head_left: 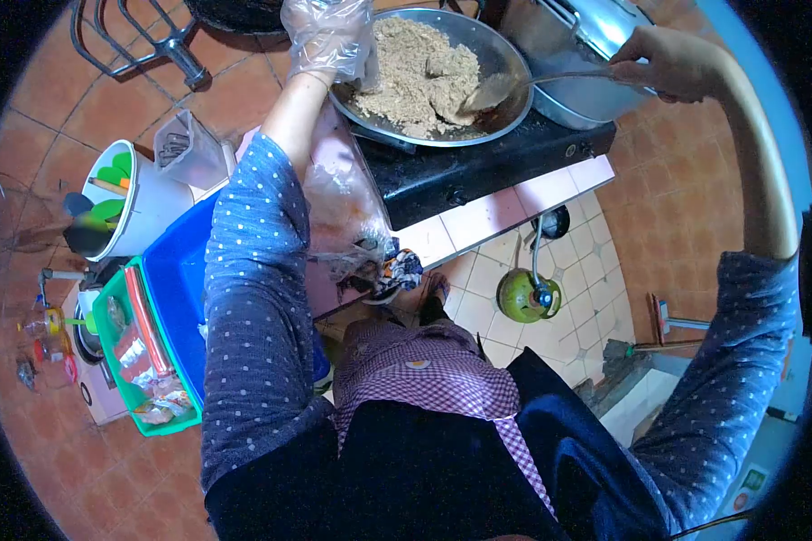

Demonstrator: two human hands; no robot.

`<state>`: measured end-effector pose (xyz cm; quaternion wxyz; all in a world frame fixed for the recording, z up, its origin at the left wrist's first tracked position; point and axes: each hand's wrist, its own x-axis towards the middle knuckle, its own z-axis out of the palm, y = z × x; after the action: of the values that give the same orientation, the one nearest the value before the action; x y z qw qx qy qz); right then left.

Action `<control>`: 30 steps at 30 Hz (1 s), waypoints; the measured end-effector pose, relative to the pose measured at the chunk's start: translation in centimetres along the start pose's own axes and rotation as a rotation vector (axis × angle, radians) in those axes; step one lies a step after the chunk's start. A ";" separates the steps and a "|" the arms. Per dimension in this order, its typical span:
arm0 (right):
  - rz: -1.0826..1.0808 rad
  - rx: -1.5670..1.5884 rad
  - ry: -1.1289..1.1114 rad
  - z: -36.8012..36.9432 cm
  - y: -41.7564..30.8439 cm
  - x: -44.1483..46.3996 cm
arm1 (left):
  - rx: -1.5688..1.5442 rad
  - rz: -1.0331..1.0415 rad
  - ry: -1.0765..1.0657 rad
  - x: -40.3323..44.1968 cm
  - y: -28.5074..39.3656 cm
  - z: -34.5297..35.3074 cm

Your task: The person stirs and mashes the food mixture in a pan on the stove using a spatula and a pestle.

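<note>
A wide metal pan (512,110) sits on the black stove (505,173) and holds a crumbly beige mixture (415,68). My left hand (329,41), in a clear plastic glove, is at the pan's left rim; its fingers are blurred under the plastic, so its grip is unclear. On the right, my right hand (672,63) is closed round the handle of a metal spatula (493,93). The spatula's blade rests in the mixture near the pan's right side.
A large metal pot (577,95) stands right of the pan. Left are a white bucket (144,207) of utensils, a blue tub (176,270) and a green basket (117,379) with packets. Below the counter stands a green gas cylinder (517,298). A cloth (401,269) lies on the counter edge.
</note>
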<state>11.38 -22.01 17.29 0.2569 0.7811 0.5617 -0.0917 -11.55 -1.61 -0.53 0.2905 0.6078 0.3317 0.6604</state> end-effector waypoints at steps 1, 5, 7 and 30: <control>-0.012 0.006 -0.045 -0.7 -0.1 0.2 | -0.017 0.011 -0.001 0.1 0.0 0.1; -0.118 0.088 -0.282 -1.9 -2.5 1.8 | -0.073 0.057 -0.030 0.7 -0.2 0.2; 0.000 0.112 -0.371 -3.2 -6.2 2.2 | -0.089 0.044 -0.028 0.9 0.1 0.2; -0.205 0.767 0.423 18.5 -14.0 11.2 | -0.283 0.155 0.051 3.2 1.6 -0.6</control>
<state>5.02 -18.74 -7.48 -0.1819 0.7617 0.6018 -0.1567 -12.39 -0.10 2.70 0.3129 0.5674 0.1949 0.7363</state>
